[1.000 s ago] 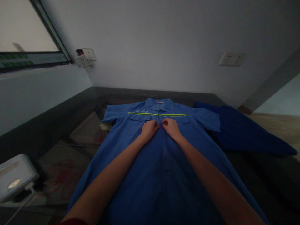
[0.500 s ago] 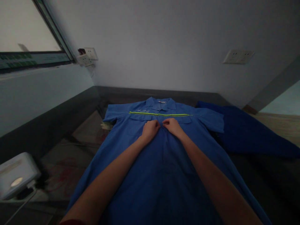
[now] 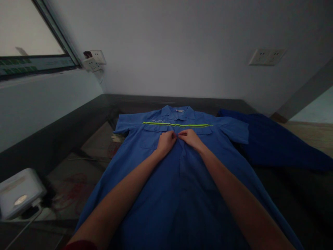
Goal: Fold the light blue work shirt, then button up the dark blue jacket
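A blue short-sleeved work shirt [image 3: 156,173] lies spread front side up, its collar at the far end. A yellow-green stripe crosses the chest, with white letters above it on the left. Just below the stripe, my left hand [image 3: 167,141] pinches the edge of the shirt's front placket. Close against it, my right hand [image 3: 191,139] pinches the other side of the same front opening. The fingertips of both hands nearly meet. Whether a button is between them is too small and dark to make out.
A darker blue garment [image 3: 281,142] lies to the right, partly under the shirt's sleeve. At the left stands a white device [image 3: 22,192] with a cable. Wall sockets [image 3: 267,56] are on the wall behind, with a window [image 3: 28,31] at upper left.
My two hands have come slightly closer together at the front opening, fingertips now almost touching. The view has shifted a little; the shirt lies in the same place.
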`<state>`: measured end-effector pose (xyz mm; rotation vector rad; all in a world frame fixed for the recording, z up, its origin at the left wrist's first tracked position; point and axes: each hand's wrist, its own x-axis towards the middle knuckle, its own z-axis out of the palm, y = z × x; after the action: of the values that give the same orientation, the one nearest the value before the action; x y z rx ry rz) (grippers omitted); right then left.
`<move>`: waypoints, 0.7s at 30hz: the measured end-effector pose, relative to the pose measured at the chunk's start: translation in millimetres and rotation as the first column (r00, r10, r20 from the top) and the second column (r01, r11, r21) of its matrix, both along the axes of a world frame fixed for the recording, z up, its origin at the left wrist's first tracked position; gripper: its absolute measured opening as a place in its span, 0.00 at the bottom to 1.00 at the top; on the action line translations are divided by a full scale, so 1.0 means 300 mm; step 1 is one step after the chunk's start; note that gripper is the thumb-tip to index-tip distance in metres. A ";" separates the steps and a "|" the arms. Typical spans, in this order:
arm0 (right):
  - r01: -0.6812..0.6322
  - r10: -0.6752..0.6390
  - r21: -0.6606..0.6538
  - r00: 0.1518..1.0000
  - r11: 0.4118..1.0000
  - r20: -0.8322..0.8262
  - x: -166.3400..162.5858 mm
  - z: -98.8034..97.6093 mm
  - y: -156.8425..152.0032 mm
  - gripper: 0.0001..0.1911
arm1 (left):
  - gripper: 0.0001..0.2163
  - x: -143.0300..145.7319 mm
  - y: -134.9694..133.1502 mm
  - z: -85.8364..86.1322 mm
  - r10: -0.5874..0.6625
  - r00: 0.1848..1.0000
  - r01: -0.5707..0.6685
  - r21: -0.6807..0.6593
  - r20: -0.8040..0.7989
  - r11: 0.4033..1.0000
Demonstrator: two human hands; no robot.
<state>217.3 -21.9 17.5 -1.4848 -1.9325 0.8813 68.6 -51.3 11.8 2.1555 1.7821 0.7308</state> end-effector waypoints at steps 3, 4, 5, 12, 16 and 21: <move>-0.059 0.051 -0.090 0.994 0.994 -0.093 0.007 -0.003 0.008 0.13 | 0.04 -0.004 0.009 -0.008 0.015 0.998 -0.014 -0.016 0.067 1.000; -0.056 0.046 -0.097 0.994 0.994 -0.104 0.010 -0.004 0.012 0.13 | 0.04 -0.005 0.011 -0.009 0.014 0.996 -0.012 -0.019 0.088 1.000; -0.043 0.036 -0.081 0.995 0.996 -0.093 0.012 -0.006 0.017 0.12 | 0.04 -0.006 0.013 -0.009 0.015 0.995 -0.012 -0.023 0.104 1.000; -0.129 0.106 0.205 0.987 0.970 0.118 0.015 -0.004 0.024 0.08 | 0.04 -0.013 0.020 -0.003 0.020 0.990 -0.012 -0.057 0.136 0.998; -0.186 0.139 0.255 0.972 0.949 0.191 0.011 0.010 0.017 0.10 | 0.04 -0.017 0.023 -0.004 0.013 0.990 -0.003 -0.073 0.142 0.997; -0.193 0.138 0.282 0.969 0.940 0.206 0.009 0.008 0.019 0.10 | 0.04 -0.016 0.027 -0.005 0.026 0.990 -0.015 -0.080 0.141 0.997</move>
<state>219.8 -16.1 19.8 -1.2725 -2.2381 0.5001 63.9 -43.1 10.4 1.9858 1.7334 0.7843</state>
